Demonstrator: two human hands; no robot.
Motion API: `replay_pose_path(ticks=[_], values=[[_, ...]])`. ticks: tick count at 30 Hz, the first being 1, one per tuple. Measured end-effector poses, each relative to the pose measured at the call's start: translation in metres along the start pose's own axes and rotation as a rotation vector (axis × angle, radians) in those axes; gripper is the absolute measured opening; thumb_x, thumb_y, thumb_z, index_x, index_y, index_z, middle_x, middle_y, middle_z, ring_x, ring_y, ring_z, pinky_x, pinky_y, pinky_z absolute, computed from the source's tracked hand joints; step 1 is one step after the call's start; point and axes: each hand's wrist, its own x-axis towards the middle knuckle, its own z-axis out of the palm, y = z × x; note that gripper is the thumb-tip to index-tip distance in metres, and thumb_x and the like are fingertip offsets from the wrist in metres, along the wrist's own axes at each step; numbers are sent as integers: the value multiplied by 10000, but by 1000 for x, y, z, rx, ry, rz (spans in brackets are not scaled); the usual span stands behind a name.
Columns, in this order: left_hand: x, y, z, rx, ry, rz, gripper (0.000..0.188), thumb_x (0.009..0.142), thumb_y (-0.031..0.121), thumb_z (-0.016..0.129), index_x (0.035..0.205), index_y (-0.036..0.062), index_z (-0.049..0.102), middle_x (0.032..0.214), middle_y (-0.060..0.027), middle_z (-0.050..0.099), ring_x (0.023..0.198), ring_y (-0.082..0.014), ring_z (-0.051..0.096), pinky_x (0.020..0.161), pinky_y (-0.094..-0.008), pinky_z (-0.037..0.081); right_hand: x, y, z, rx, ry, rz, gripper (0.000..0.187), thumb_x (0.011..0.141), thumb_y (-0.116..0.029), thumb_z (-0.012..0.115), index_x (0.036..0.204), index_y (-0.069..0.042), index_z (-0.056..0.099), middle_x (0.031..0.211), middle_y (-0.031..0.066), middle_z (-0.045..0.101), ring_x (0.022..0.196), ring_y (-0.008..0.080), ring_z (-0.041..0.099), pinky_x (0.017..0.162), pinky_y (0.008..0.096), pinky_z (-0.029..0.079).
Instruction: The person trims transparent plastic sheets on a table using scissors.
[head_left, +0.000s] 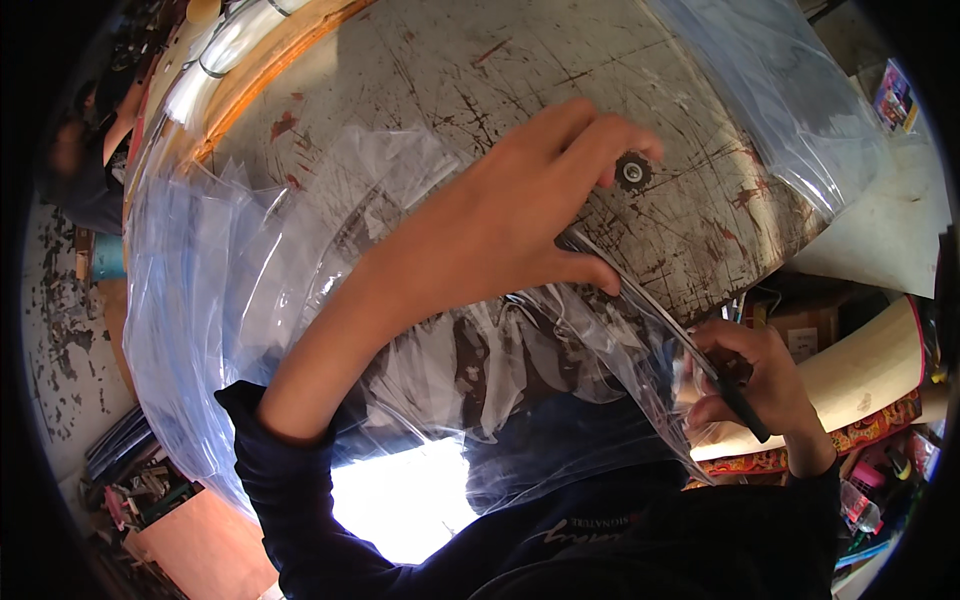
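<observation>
Clear plastic sheeting (400,165) lies in folds over the worn work table (450,60) and hangs down in front of me. My left hand (520,200) reaches across above it, palm down, with thumb and fingers apart and nothing visible in its grasp. Close to its fingertips a small dark disc with a metal centre (632,173) sits on the tabletop. At the table's right corner my right hand (750,375) is closed around a long thin tool with a dark handle (738,405). Its narrow blade slants up-left along the plastic, under my left thumb; its exact kind is unclear.
More clear plastic (780,110) drapes over the table's far right edge. A rolled cream sheet (870,365) lies below right, above cluttered items. An orange-edged roll (290,55) runs along the far left. Another person (95,165) is at the left edge.
</observation>
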Motion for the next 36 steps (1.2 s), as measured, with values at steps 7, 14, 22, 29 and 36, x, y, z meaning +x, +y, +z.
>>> replay_pose_path(ticks=[7,14,22,29,36], values=[[1,5,-30,302,-260,-56,468,586,234,786,978,101,567,767,-1,518,788,-152,538,616,-265,408,2,6,3,158,44,78,540,536,-284,858,918,-34,571,600,-38,483,532,14,411,464,192,287],[4,-8,-37,-134,-343,-191,154,725,156,708,774,42,617,677,-29,551,625,-140,553,560,-268,424,0,6,4,337,-6,159,527,543,-235,862,929,-34,566,689,-29,526,591,14,464,498,176,341],[3,12,-31,189,-378,-90,116,747,201,692,800,114,636,716,8,546,678,-110,563,755,-311,378,-8,23,3,406,-35,50,564,546,-286,858,930,-19,543,782,-2,543,605,38,485,516,183,373],[5,39,-10,421,-329,54,249,686,283,716,863,137,617,761,19,534,716,-134,551,778,-325,334,-37,36,16,718,31,165,646,508,-357,868,928,-13,518,816,8,546,612,54,474,552,196,406],[2,34,-8,204,-362,-8,229,715,252,693,902,149,612,761,28,523,735,-114,543,774,-296,338,-49,55,0,557,-34,118,669,479,-330,877,956,-21,524,804,16,537,642,56,481,558,209,393]])
